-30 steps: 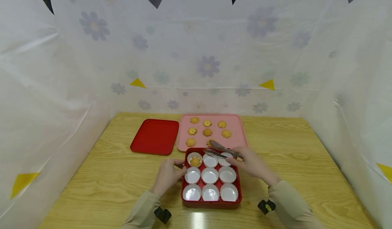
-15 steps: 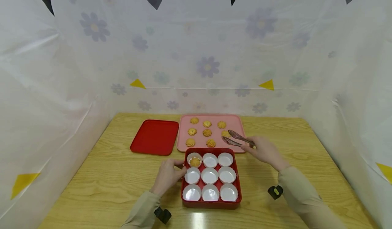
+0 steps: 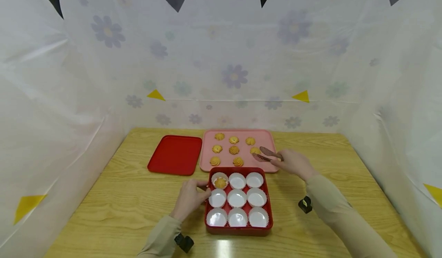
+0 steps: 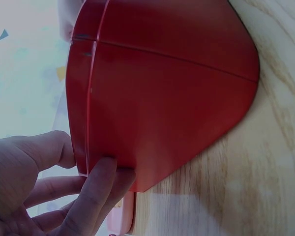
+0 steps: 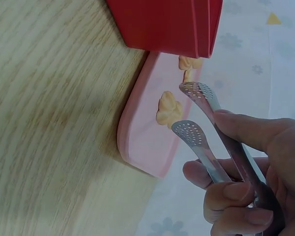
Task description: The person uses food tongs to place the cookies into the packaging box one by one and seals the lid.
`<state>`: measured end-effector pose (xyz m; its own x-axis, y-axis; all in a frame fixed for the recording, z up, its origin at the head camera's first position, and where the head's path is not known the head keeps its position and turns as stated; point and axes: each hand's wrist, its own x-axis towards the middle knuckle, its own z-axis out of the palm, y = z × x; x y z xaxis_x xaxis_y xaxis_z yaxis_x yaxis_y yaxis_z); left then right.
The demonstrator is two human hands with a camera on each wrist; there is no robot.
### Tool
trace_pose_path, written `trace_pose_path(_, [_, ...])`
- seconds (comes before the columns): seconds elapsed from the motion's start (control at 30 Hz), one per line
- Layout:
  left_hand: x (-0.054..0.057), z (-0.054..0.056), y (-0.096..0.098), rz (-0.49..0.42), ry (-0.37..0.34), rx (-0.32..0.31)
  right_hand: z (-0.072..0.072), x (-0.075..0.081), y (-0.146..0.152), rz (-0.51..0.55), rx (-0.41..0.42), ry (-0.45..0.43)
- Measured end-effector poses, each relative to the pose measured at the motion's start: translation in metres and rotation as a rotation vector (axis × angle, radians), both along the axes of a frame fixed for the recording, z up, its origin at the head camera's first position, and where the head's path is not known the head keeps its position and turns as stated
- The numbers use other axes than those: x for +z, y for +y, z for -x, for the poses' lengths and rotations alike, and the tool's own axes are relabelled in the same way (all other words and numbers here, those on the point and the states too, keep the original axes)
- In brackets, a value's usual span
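My right hand (image 3: 293,163) grips metal tongs (image 5: 214,142) with perforated tips. The tips are spread apart beside a cookie (image 5: 168,109) at the right of the pink tray (image 3: 266,164); nothing shows between them. My left hand (image 3: 189,198) pinches the left wall of a red square box (image 3: 238,231), thumb at the rim and fingers on the outer side, as the left wrist view shows. Inside the box stand white paper cups (image 3: 236,198) in rows. One cookie (image 3: 220,183) sits in the far left cup; the other cups hold nothing.
Several more cookies (image 3: 234,150) lie spread over the pink tray behind the box. To its left is a flat red lid-like tray (image 3: 175,155). All stand on a wooden table (image 3: 121,204), with a flower-patterned white sheet (image 3: 235,51) around the back and sides.
My right hand with the tongs has moved from above the box's far cups to the right side of the pink tray. The left hand and box have stayed in place.
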<state>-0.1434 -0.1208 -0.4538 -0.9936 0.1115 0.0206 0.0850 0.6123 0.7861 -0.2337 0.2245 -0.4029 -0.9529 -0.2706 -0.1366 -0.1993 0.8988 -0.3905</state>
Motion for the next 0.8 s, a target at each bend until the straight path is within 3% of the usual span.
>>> trace_pose_path(0.37, [0.001,-0.001,0.0,0.002,-0.011,0.001,0.025,-0.003,-0.009,-0.033,-0.033,-0.055])
trace_pose_path(0.8, [0.001,0.0,0.001,0.014,-0.002,0.003,0.034,-0.008,-0.019,-0.123,-0.07,-0.03])
